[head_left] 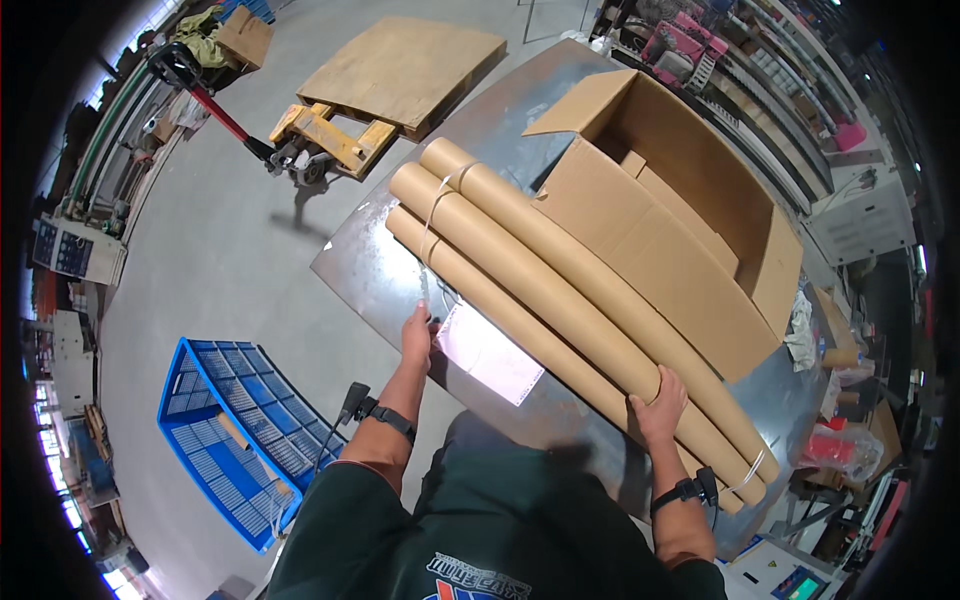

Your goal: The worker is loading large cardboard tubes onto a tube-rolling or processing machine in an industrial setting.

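Several long brown cardboard tubes (pixel 540 285) lie side by side in a bundle, slanting across a metal table (pixel 365 250). White ties (pixel 438 205) loop round the bundle near both ends. My right hand (pixel 660 408) grips a tube toward the bundle's near right end, thumb and fingers curved over it. Beside the table's left edge is my left hand (pixel 416 338), its fingers bent together at the corner of a pale pink paper sheet (pixel 490 355). What those fingers hold, if anything, is too small to make out. The sheet lies alongside the nearest tube.
An open cardboard box (pixel 660 245) stands on the table beyond the tubes, its flaps spread. On the floor at left sits a blue plastic crate (pixel 215 405). Farther off are a yellow pallet jack (pixel 335 140) and a wooden pallet (pixel 405 70). Machinery lines the right side.
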Tool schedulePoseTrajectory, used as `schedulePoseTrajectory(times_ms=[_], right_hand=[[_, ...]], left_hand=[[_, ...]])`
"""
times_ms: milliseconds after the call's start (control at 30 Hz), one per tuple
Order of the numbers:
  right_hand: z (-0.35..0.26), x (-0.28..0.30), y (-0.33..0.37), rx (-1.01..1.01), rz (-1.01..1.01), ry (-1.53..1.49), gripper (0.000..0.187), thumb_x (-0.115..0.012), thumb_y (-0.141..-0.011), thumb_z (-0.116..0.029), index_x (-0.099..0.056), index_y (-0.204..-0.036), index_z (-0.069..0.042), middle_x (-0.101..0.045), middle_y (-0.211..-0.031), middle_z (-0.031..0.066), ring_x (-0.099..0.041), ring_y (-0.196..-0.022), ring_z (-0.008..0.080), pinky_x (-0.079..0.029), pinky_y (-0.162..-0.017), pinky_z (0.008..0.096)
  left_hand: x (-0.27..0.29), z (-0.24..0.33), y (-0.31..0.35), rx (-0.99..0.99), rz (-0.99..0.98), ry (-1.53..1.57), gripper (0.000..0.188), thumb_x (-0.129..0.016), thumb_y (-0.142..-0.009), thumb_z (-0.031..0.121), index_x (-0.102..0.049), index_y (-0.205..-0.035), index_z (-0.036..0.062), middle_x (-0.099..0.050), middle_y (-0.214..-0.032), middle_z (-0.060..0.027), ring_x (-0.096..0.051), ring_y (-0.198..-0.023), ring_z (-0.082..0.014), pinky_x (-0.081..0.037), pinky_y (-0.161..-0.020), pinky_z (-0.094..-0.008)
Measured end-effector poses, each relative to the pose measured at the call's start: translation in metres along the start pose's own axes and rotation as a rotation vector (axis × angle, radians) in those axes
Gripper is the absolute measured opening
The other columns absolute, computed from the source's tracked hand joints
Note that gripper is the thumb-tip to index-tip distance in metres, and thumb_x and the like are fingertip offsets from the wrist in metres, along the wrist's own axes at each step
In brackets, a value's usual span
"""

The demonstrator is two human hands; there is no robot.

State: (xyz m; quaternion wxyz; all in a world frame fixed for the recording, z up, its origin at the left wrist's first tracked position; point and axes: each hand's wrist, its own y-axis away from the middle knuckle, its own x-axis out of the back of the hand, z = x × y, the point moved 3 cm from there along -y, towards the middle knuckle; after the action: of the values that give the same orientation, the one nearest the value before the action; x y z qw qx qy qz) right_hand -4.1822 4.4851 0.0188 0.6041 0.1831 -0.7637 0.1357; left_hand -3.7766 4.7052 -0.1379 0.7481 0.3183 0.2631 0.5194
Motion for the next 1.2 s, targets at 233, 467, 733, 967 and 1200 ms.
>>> schedulePoseTrajectory(times_ms=[233, 467, 733, 967, 1200], right_hand=[[-0.002, -0.002, 0.0, 0.017, 0.004, -0.005, 0.077, -0.08, -0.06, -0.019, -0.045, -0.127, -0.008, -0.047, -0.127, 0.0127, -0.038, -0.123, 0.031, -0.026, -0.107, 0.0443], [-0.001, -0.002, 0.001, -0.005, 0.0, -0.014, 0.076, -0.08, -0.06, -0.019, -0.046, -0.127, -0.007, -0.047, -0.127, 0.0125, -0.038, -0.123, 0.0309, -0.027, -0.107, 0.044], [-0.004, -0.003, -0.005, 0.003, 0.008, 0.005, 0.075, -0.079, -0.06, -0.02, -0.046, -0.126, -0.007, -0.047, -0.127, 0.013, -0.039, -0.123, 0.0313, -0.027, -0.107, 0.0444], [-0.015, -0.003, -0.006, 0.089, 0.049, -0.08, 0.072, -0.073, -0.057, -0.023, -0.047, -0.123, -0.006, -0.047, -0.125, 0.0167, -0.039, -0.12, 0.0355, -0.029, -0.104, 0.0475], [-0.003, 0.014, 0.012, 0.036, 0.076, -0.079, 0.076, -0.08, -0.054, -0.022, -0.047, -0.121, -0.008, -0.047, -0.122, 0.0142, -0.04, -0.118, 0.0341, -0.026, -0.106, 0.0463]], left_hand=[[-0.001, -0.043, 0.011, 0.055, -0.111, 0.075, 0.028, -0.048, -0.092, 0.021, -0.049, -0.114, 0.0032, -0.063, -0.092, -0.0097, -0.062, -0.076, -0.021, -0.053, -0.068, -0.038], [-0.027, -0.057, 0.033, -0.287, 0.025, -0.18, 0.041, -0.067, -0.074, 0.003, -0.055, -0.112, -0.0024, -0.063, -0.097, -0.0108, -0.06, -0.087, -0.0179, -0.049, -0.077, -0.0311], [-0.041, -0.045, 0.027, -0.566, 0.192, -0.549, 0.038, -0.063, -0.068, 0.003, -0.058, -0.106, -0.0001, -0.064, -0.095, -0.0208, -0.063, -0.091, -0.0339, -0.048, -0.081, -0.0374], [-0.014, -0.065, -0.008, -0.562, 0.261, -0.802, 0.026, -0.064, -0.07, 0.013, -0.063, -0.092, -0.0013, -0.062, -0.091, -0.0267, -0.06, -0.089, -0.0433, -0.047, -0.081, -0.0472], [0.03, -0.058, 0.01, -0.421, 0.251, -0.642, 0.023, -0.058, -0.065, 0.011, -0.067, -0.08, -0.002, -0.065, -0.073, -0.0224, -0.064, -0.07, -0.0384, -0.048, -0.065, -0.0445]])
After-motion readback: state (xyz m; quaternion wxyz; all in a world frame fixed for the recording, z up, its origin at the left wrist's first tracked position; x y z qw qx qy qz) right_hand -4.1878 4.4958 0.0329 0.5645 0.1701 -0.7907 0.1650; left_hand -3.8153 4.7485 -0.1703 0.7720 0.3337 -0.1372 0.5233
